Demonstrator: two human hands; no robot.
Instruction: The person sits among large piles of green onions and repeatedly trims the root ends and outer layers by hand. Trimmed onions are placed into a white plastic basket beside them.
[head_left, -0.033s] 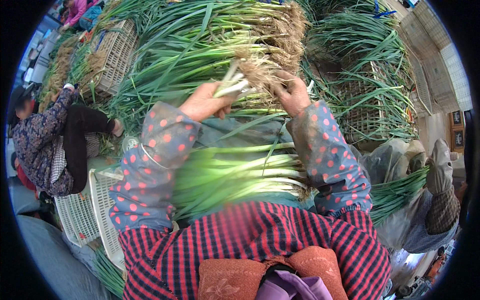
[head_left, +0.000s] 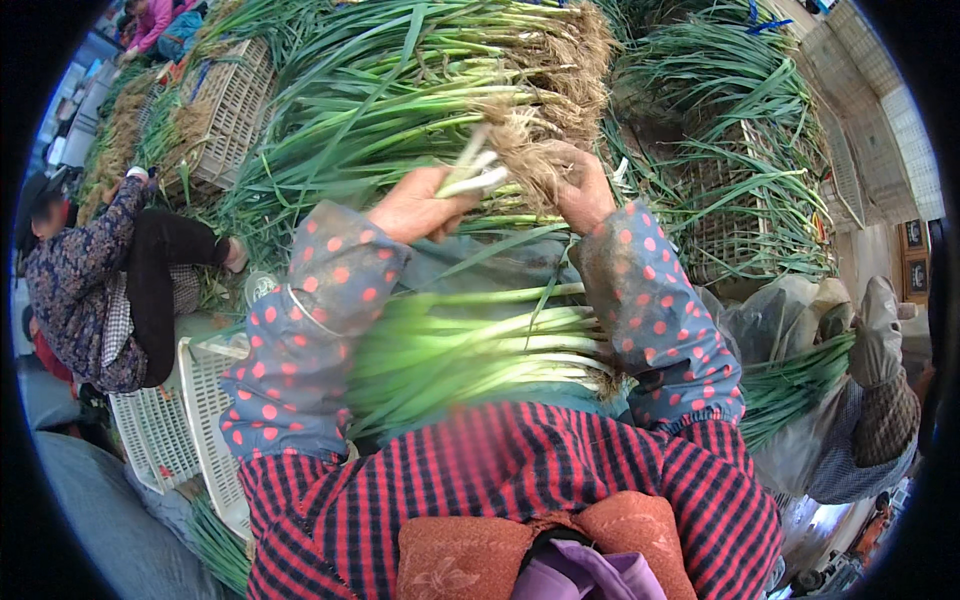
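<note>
A few green onions (head_left: 480,176) with white stems and hairy brown roots are gripped by the stems in my left hand (head_left: 422,205). My right hand (head_left: 582,188) is closed at the root end, its fingertips pinching the roots. Across my lap, below my forearms, lies a loose row of green onions (head_left: 540,335), white ends to the right and leaves blurred at the left. Just beyond my hands rises a big heap of green onions (head_left: 420,110), with its roots (head_left: 570,70) matted on the right side.
Plastic crates stand at the left (head_left: 235,110), lower left (head_left: 210,400) and right (head_left: 725,200), the right one draped in green leaves. A person in a patterned jacket (head_left: 85,280) sits at the left. Another person's sleeve (head_left: 885,420) and a bundle of green onions (head_left: 800,390) are at the right.
My right fingers have closed in on the roots. My left hand and the green onions have shifted very slightly to the right.
</note>
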